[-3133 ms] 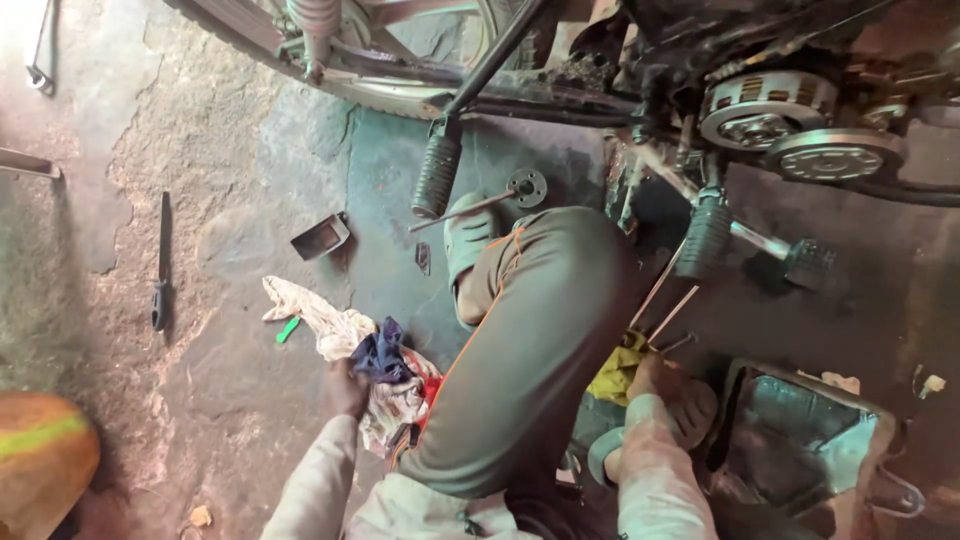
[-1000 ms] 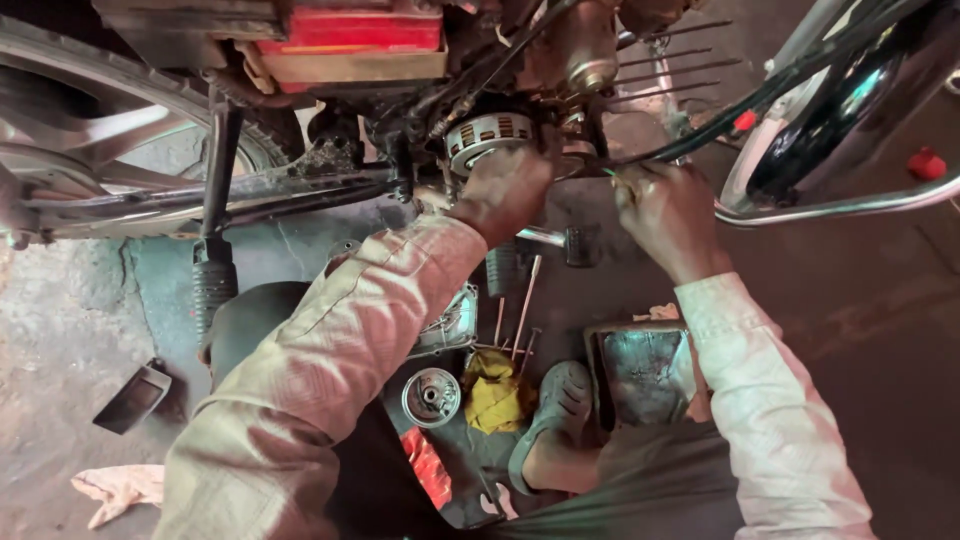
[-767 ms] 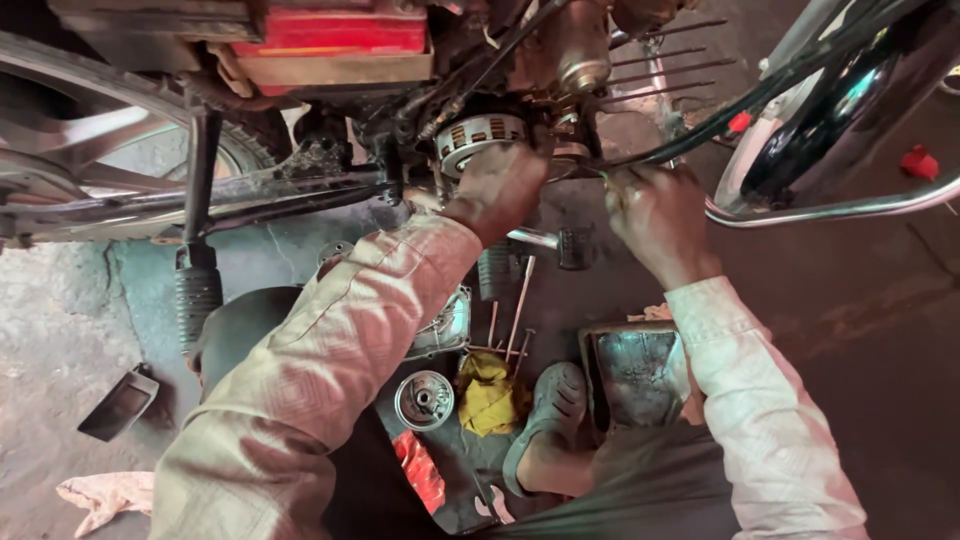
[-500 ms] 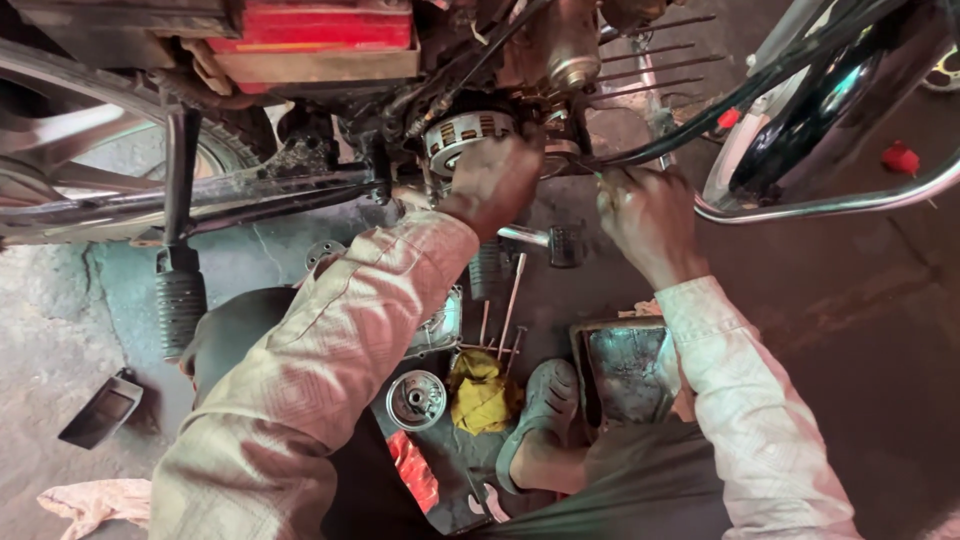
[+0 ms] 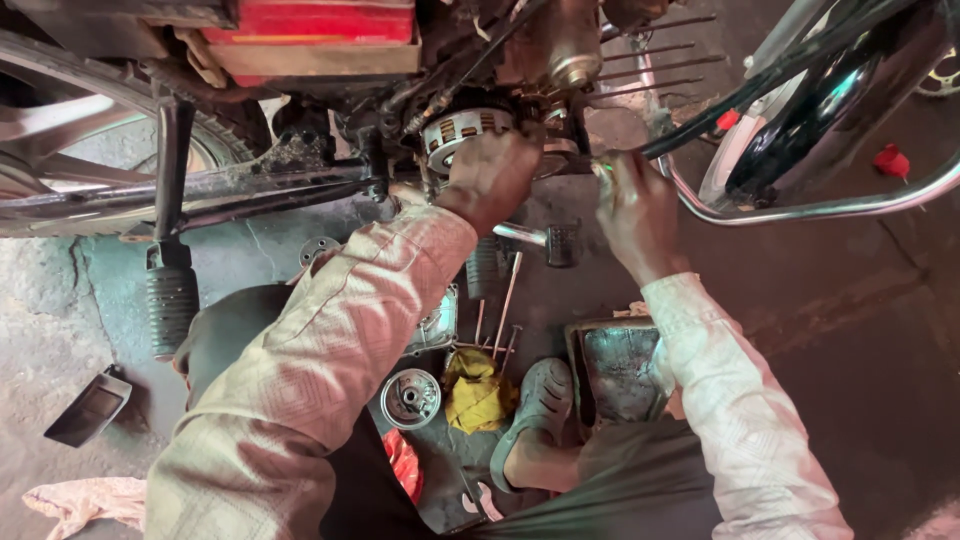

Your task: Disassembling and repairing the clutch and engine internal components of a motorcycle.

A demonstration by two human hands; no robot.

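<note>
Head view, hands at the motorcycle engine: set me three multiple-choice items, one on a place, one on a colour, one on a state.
1. Where does the left hand rest?
A. on the round slotted engine part
B. on the yellow rag
C. on the footpeg

2. What colour is the rag on the floor beside the sandalled foot?
A. blue
B. yellow
C. white

3. How is the right hand set?
A. flat and open on the floor
B. hanging free at the side
C. closed, raised at the engine beside the left hand

Answers: 1 A, its fingers cover that part's lower edge. 2 B, it lies yellow next to the round metal cover. 3 C, its fingers are curled up at the engine.
</note>
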